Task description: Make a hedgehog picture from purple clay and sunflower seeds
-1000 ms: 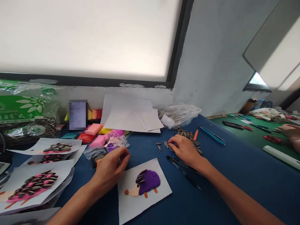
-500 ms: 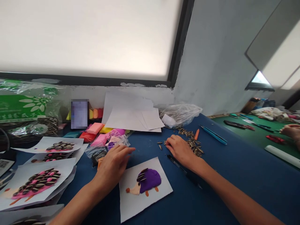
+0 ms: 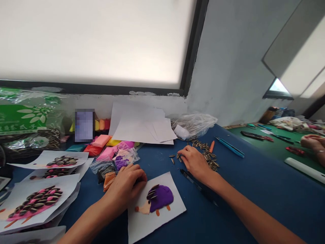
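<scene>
A white paper card (image 3: 172,206) lies on the blue table with a purple clay hedgehog (image 3: 162,198) on it. Several striped sunflower seeds (image 3: 152,193) stand in the hedgehog's back near its head. My left hand (image 3: 130,183) has its fingers curled and thumb drawn in, closed at the card's upper left corner, which it covers. Beside a loose pile of sunflower seeds (image 3: 212,157), my right hand (image 3: 194,161) pinches a seed (image 3: 179,157) at its fingertips, just above the table.
Finished hedgehog cards (image 3: 40,201) are stacked at the left. Behind my left hand lie bagged clay packs (image 3: 109,179). A black pen (image 3: 190,178), an orange stick (image 3: 212,146) and blue tweezers (image 3: 230,147) lie right. White sheets (image 3: 144,125) lean at the wall; another person's hand (image 3: 313,142) is far right.
My left hand's fingers, stretched out before, have curled in, and the hand has dropped slightly toward the card. My right hand stays by the seeds, its fingertips slightly shifted. The view has moved a little.
</scene>
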Motion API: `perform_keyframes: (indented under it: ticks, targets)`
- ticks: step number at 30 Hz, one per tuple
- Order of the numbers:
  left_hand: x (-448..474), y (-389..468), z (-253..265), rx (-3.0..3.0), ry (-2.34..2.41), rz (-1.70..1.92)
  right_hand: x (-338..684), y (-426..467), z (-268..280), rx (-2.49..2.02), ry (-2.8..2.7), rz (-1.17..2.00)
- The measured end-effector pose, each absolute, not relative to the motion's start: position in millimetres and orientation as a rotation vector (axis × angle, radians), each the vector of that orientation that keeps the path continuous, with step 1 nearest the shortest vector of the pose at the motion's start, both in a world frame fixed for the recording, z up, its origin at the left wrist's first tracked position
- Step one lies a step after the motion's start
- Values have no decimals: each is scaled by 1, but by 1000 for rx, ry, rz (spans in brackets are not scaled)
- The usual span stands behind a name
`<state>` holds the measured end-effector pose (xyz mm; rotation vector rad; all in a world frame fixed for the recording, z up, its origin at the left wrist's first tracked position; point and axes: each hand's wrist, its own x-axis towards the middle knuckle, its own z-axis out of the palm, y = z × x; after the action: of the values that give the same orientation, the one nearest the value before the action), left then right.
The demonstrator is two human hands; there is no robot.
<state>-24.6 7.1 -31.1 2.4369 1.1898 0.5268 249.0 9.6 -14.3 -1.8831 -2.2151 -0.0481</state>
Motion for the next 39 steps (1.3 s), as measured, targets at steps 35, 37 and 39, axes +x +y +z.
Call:
perform_keyframes:
  ticks: [35,37,39]
  targets:
    - [-17,7,-47,2430,1110,709,214,-17,-3,-1616,-2424,229]
    - [-18,6,-47,2417,1103,728,215,-15,-2,-1625,-2387,238]
    - [-19,6,-46,2398,1089,739,216,-16,2,-1622,-2356,225]
